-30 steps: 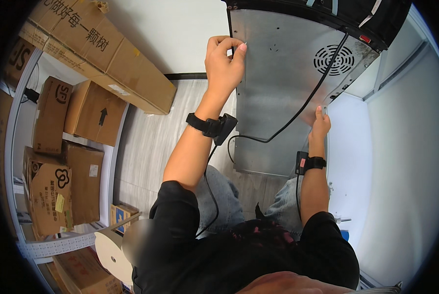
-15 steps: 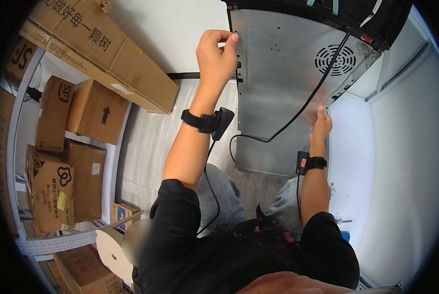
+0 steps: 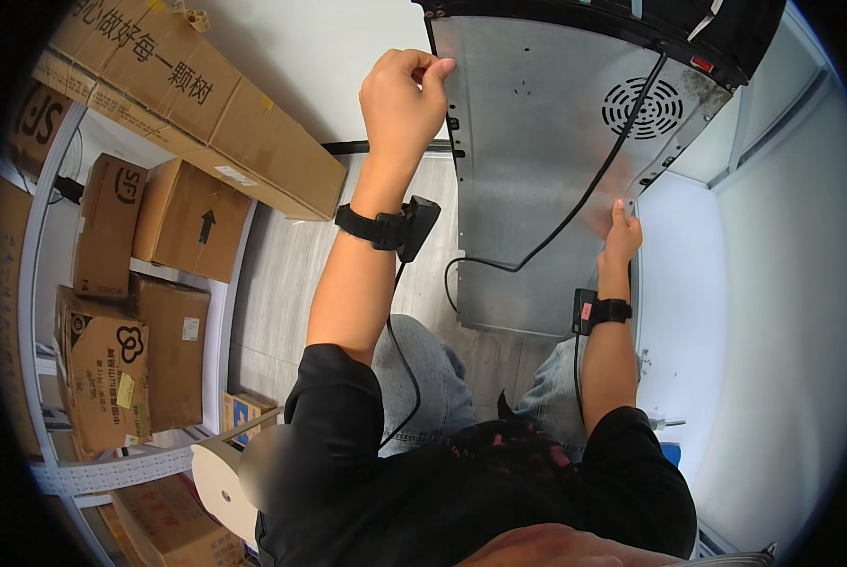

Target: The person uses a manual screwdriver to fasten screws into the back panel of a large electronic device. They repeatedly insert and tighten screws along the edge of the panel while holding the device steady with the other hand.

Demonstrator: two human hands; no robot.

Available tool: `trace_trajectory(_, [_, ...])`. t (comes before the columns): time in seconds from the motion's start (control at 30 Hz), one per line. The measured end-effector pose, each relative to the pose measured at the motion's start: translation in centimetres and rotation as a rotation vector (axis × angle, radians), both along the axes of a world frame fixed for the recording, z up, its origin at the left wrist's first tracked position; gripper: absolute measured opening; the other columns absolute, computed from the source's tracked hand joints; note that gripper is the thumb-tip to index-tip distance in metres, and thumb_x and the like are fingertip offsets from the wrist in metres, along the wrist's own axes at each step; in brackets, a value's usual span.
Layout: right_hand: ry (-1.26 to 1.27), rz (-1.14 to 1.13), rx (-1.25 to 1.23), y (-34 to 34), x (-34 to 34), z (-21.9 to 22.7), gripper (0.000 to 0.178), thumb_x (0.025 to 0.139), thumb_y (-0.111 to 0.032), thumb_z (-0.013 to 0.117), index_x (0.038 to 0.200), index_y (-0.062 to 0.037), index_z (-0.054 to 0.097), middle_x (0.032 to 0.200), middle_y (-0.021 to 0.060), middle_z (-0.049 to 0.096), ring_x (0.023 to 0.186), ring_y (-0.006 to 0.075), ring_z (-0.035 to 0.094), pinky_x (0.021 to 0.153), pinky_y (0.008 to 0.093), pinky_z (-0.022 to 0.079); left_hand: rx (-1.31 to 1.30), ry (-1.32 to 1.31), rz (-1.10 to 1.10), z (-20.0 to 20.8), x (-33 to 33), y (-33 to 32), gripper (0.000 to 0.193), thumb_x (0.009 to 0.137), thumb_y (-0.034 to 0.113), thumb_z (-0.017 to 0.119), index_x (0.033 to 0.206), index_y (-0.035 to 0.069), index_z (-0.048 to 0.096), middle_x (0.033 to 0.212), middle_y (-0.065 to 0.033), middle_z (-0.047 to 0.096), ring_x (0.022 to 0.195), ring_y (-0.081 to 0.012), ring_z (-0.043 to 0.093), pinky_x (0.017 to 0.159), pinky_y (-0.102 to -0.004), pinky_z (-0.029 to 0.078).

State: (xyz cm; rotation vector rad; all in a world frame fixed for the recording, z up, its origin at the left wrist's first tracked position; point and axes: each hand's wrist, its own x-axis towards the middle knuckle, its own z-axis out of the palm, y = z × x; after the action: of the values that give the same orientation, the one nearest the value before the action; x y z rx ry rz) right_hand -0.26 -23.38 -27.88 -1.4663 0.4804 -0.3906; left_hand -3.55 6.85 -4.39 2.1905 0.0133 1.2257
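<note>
A tall cabinet-like machine with a flat silver metal panel (image 3: 527, 180) and a black top stands in front of me. My left hand (image 3: 403, 106) is raised at the panel's upper left edge, thumb and index finger pinched together. Whatever may be between those fingertips is too small to make out. Lower down, my right hand (image 3: 620, 241) grips the panel's right edge, thumb lying on the metal and the other fingers mostly hidden behind it. A black power cord (image 3: 589, 189) hangs across the panel from its top and loops off its left side.
Metal shelving (image 3: 225, 350) on the left holds several cardboard boxes (image 3: 110, 369). A long carton (image 3: 253, 156) lies above them. A white wall (image 3: 783, 312) rises close on the right. A cream round object (image 3: 223, 491) stands by my left side. Thin cables run from both wrist straps.
My left thumb and finger have closed tighter, and that hand sits slightly further left along with a small shift of the view. My right hand keeps its hold on the panel edge.
</note>
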Motion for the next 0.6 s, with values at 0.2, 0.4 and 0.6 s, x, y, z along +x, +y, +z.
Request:
trace_trajectory(0.2, [0.013, 0.026, 0.028, 0.2, -0.3, 0.3, 0.039, 0.084, -0.032, 0.07, 0.072, -0.0017, 0.05, 0.071, 0.0016, 0.049, 0.066, 0.0112, 0.043, 0.06, 0.0271, 0.039, 0.08, -0.097, 0.08, -0.1, -0.3, -0.6, 0.015, 0.076, 0.013, 0.073, 0.069, 0.002, 0.065, 0.066, -0.0075, 0.061, 0.054, -0.0202, 0.057, 0.05, -0.0299, 0.044])
trace_trajectory(0.4, [0.045, 0.005, -0.016, -0.5, 0.7, -1.2, 0.041, 0.083, -0.034, 0.069, 0.07, -0.0021, 0.048, 0.07, 0.0018, 0.048, 0.066, 0.0119, 0.042, 0.059, 0.0282, 0.038, 0.077, -0.174, 0.086, -0.2, -0.3, -1.5, 0.012, 0.076, 0.01, 0.074, 0.076, 0.0, 0.067, 0.07, -0.0091, 0.066, 0.058, -0.0165, 0.062, 0.056, -0.0252, 0.049])
trace_trajectory(0.6, [0.04, -0.02, -0.051, -0.7, 1.3, -2.1, 0.04, 0.082, -0.034, 0.07, 0.073, -0.0005, 0.05, 0.073, 0.0033, 0.052, 0.067, 0.0127, 0.044, 0.061, 0.0293, 0.04, 0.079, -0.245, 0.091, -0.4, -0.1, -1.9, 0.008, 0.076, 0.006, 0.073, 0.078, 0.0, 0.068, 0.073, -0.0094, 0.069, 0.062, -0.0156, 0.065, 0.06, -0.0244, 0.052])
